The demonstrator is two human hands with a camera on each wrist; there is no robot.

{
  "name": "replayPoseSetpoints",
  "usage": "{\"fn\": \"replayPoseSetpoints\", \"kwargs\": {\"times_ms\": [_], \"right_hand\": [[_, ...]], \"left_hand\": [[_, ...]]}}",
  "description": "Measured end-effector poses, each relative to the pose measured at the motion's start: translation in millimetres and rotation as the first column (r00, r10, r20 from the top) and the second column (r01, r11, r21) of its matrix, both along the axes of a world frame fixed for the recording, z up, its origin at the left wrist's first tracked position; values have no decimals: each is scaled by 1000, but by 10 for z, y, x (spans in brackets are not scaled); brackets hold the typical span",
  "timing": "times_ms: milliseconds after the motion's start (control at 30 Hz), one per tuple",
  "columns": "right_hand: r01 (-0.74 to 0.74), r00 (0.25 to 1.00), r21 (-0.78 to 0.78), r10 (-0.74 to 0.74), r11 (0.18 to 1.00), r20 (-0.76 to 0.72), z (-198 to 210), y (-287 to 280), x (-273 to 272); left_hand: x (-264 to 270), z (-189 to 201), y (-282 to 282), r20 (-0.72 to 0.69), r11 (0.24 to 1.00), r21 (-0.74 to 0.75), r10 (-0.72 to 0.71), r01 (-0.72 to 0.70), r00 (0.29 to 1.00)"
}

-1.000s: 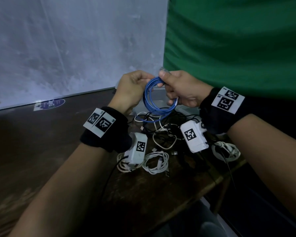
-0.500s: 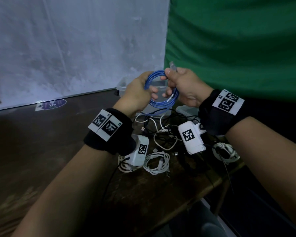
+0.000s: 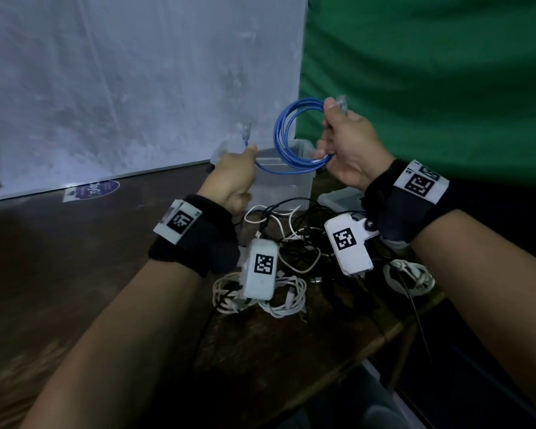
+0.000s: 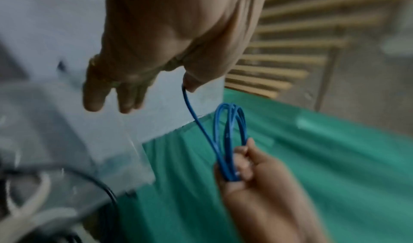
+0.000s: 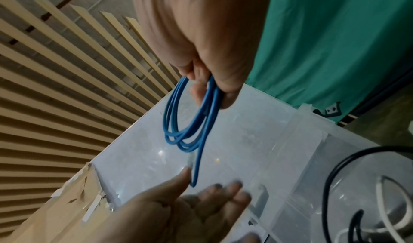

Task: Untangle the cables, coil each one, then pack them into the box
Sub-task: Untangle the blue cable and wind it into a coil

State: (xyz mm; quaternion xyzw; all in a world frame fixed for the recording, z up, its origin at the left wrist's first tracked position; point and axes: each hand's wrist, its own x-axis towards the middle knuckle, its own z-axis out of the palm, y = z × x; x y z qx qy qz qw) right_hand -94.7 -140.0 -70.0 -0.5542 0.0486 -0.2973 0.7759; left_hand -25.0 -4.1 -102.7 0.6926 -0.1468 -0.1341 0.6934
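Blue cable (image 3: 287,134) coil gripped by right hand (image 3: 350,150); left hand (image 3: 232,178) pinches its end.

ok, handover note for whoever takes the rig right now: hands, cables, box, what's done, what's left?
Right hand grips the coiled blue network cable with one clear plug sticking up past the thumb, raised over the clear plastic box.
Left hand pinches the cable's loose tail between thumb and forefinger; its other fingers are straight.
Done: blue cable is mostly coiled, and coiled white cables lie at the near table edge.
Left: wrap the tail in and put the coil in the box; untangle the black and white cable pile in front of the box, coil and pack. The box lid lies beside the box.
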Motion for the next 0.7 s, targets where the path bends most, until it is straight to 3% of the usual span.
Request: {"fn": "replayPoseSetpoints", "kwargs": {"times_ms": [67, 100, 167, 367, 567, 700], "right_hand": [[13, 1000, -13, -13, 1000, -2, -17, 12, 5], [26, 1000, -32, -26, 999, -10, -32, 12, 10], [40, 999, -75, -43, 996, -32, -60, 0, 15], [6, 998, -146, -15, 989, -56, -55, -29, -5], [-18, 998, -154, 8, 988, -66, -21, -20, -32], [-27, 997, -195, 12, 980, -80, -47, 49, 2]], "left_hand": [[-54, 33, -9, -155, 960, -261, -149, 105, 977], [-59, 60, -5, -187, 925, -370, -167, 88, 968], [-64, 95, 0, -185, 888, -458, -150, 50, 971], [-40, 34, 32, -56, 947, -302, -136, 113, 989], [-8, 51, 58, -34, 971, -205, -135, 126, 990], [-39, 18, 59, 45, 983, -38, -176, 178, 983]]}}
